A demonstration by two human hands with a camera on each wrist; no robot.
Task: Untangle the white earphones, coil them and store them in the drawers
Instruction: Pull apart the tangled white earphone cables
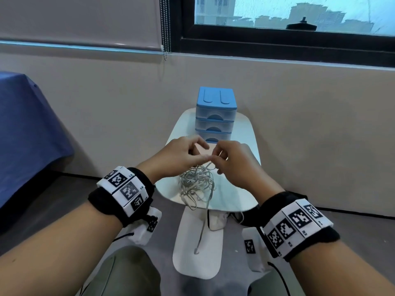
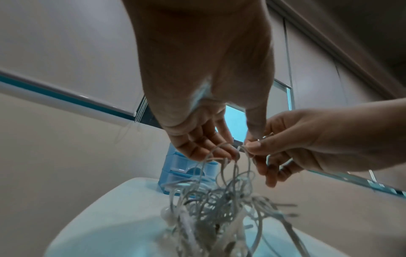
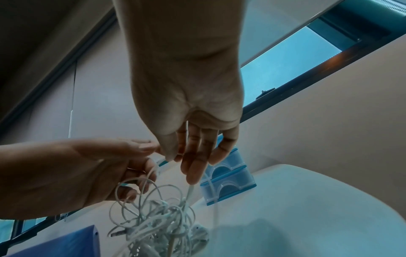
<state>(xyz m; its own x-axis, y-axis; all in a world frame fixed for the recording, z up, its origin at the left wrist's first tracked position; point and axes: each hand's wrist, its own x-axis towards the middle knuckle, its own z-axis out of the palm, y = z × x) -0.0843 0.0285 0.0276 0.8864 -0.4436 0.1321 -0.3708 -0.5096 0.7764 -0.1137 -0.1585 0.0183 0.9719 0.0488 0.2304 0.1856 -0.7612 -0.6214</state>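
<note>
two hands meet above one small white table (image 1: 239, 201), and between them hangs one tangled bundle of white earphones (image 1: 196, 182). the left hand (image 1: 181, 157) pinches a strand at the top of the tangle between thumb and forefinger, its other fingers loosely spread. the right hand (image 1: 233, 161) pinches the cord right beside it, thumb against forefinger, the remaining fingers curled underneath. the fingertips of the two hands are almost touching. the knot droops from that pinch to the near part of the tabletop, and one loose end trails over the near edge with its plug hanging below. how many separate cords are in the knot i cannot tell.

at the far end of the same table stands one blue drawer unit (image 1: 215, 116) with three clear drawers stacked, all three pushed in. each wrist wears one black band with white marker blocks. a blue cloth (image 1: 27, 129) covers something at the left.
</note>
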